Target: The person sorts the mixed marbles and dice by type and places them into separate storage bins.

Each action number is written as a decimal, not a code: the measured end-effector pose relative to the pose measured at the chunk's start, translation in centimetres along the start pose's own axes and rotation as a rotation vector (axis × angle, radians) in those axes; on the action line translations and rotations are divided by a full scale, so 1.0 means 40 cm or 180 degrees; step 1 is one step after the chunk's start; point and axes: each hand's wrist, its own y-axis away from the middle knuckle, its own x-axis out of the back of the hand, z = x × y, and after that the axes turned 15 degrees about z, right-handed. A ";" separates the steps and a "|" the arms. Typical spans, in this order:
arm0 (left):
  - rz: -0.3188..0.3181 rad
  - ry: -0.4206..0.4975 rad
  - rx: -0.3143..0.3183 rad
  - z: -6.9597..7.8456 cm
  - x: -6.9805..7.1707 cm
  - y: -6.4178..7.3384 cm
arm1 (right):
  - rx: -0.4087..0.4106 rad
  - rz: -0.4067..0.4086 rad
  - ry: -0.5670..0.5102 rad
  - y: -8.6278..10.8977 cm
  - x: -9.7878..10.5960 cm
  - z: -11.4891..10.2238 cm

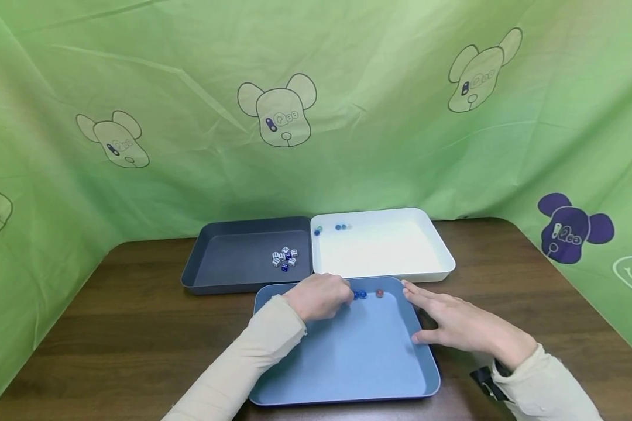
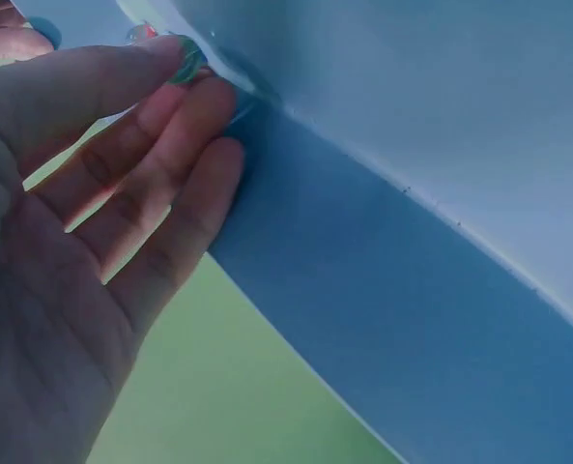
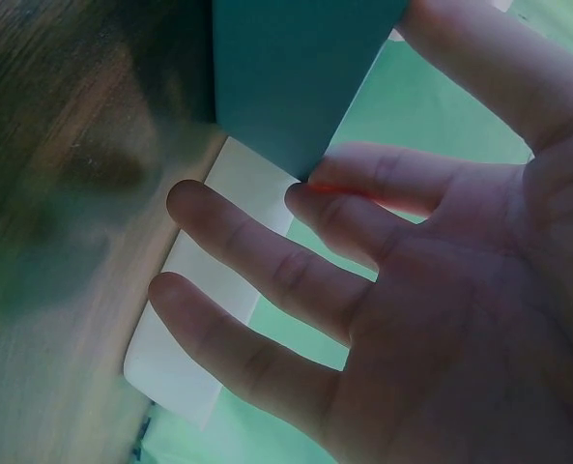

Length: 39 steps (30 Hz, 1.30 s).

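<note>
My left hand (image 1: 321,295) reaches over the far side of the blue tray (image 1: 368,356). In the left wrist view its thumb and fingers pinch a green glass marble (image 2: 187,60) close to the tray wall. Two blue marbles (image 1: 362,294) lie just right of those fingers along the far wall, and a reddish marble (image 1: 380,293) lies a little farther right. At the tray's right side is my right hand (image 1: 460,321), fingers extended and spread, thumb at the rim. Nothing is held in it.
Behind the blue tray stands a white tray (image 1: 390,251) with several marbles (image 1: 343,227) at its far left. Left of that, a dark grey tray (image 1: 232,257) holds several white and blue dice (image 1: 285,257). A green cloth (image 1: 189,117) hangs behind the wooden table (image 1: 137,333).
</note>
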 end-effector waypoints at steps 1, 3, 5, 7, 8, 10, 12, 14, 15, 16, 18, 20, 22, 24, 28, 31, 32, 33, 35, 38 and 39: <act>0.0014 -0.0015 -0.0003 -0.001 0.002 -0.001 | 0.0001 0.0000 0.0006 0.000 0.000 0.000; 0.0059 -0.0023 -0.0025 -0.002 0.006 -0.002 | -0.0003 -0.0005 0.0013 -0.001 0.000 -0.001; 0.0116 -0.0019 -0.0052 -0.005 0.011 -0.003 | -0.0006 -0.0010 0.0022 -0.001 0.000 -0.001; 0.0181 -0.0034 -0.0094 -0.009 0.017 -0.003 | -0.0004 -0.0008 0.0029 -0.001 0.000 -0.001; 0.0222 -0.0046 -0.0119 -0.012 0.020 -0.003 | -0.0004 -0.0008 0.0027 -0.001 0.000 -0.001; 0.0288 -0.0081 -0.0141 -0.017 0.026 -0.002 | 0.0010 -0.0008 0.0024 -0.002 -0.001 -0.001; 0.0337 -0.0096 -0.0140 -0.023 0.032 0.000 | 0.0028 -0.0007 0.0013 -0.003 -0.002 -0.001; 0.0368 -0.0117 -0.0124 -0.028 0.037 0.001 | 0.0043 -0.0010 0.0011 -0.005 -0.003 -0.001; 0.0372 -0.0121 -0.0114 -0.031 0.039 0.001 | 0.0051 -0.0007 0.0011 -0.006 -0.003 -0.001; 0.0370 -0.0119 -0.0106 -0.033 0.042 0.001 | 0.0061 -0.0003 0.0015 -0.007 -0.003 -0.001; 0.0359 -0.0103 -0.0093 -0.038 0.046 0.001 | 0.0074 0.0002 0.0016 -0.008 -0.004 0.000; 0.0350 -0.0079 -0.0084 -0.042 0.048 0.001 | 0.0089 0.0006 0.0029 -0.009 -0.004 0.001; 0.0339 -0.0040 -0.0066 -0.046 0.051 -0.001 | 0.0103 0.0019 0.0055 -0.009 -0.005 0.002; 0.0337 -0.0017 -0.0053 -0.048 0.053 -0.004 | 0.0112 0.0042 0.0087 -0.006 -0.007 0.005; 0.0332 -0.0015 -0.0038 -0.055 0.058 -0.011 | 0.0125 0.0085 0.0155 -0.002 -0.008 0.008; 0.0296 0.0009 0.0028 -0.060 0.057 -0.016 | 0.0145 0.0101 0.0176 0.000 -0.009 0.010; 0.0275 0.0023 0.0067 -0.061 0.056 -0.017 | 0.0155 0.0107 0.0175 -0.001 -0.010 0.010; 0.0259 0.0031 0.0101 -0.064 0.055 -0.017 | 0.0167 0.0112 0.0176 -0.001 -0.010 0.010; 0.0228 0.0060 0.0172 -0.070 0.054 -0.017 | 0.0181 0.0107 0.0170 -0.005 -0.011 0.009; 0.0205 0.0089 0.0253 -0.081 0.053 -0.012 | 0.0191 0.0085 0.0164 -0.014 -0.011 0.007; 0.0208 0.0092 0.0274 -0.085 0.053 -0.010 | 0.0190 0.0070 0.0162 -0.017 -0.011 0.006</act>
